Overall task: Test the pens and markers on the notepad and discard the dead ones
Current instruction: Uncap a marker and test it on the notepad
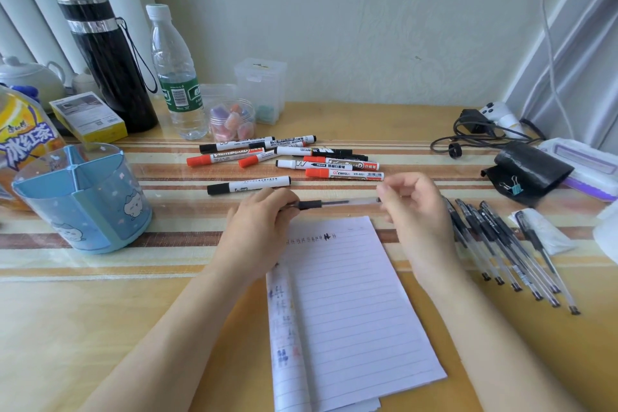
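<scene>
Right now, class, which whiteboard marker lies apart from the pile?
The black-capped marker, alone just beyond the left hand; the other markers lie bunched farther back.

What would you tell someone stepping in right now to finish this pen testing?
Hands: the left grip holds one end of a pen and the right grip pinches the other end, just above the notepad.
Things: markers lie in a pile behind, and more pens lie in a row to the right.
Done: test marks run along the top line.
Left: try the held pen. I cannot tell which of the others are untested.
</scene>
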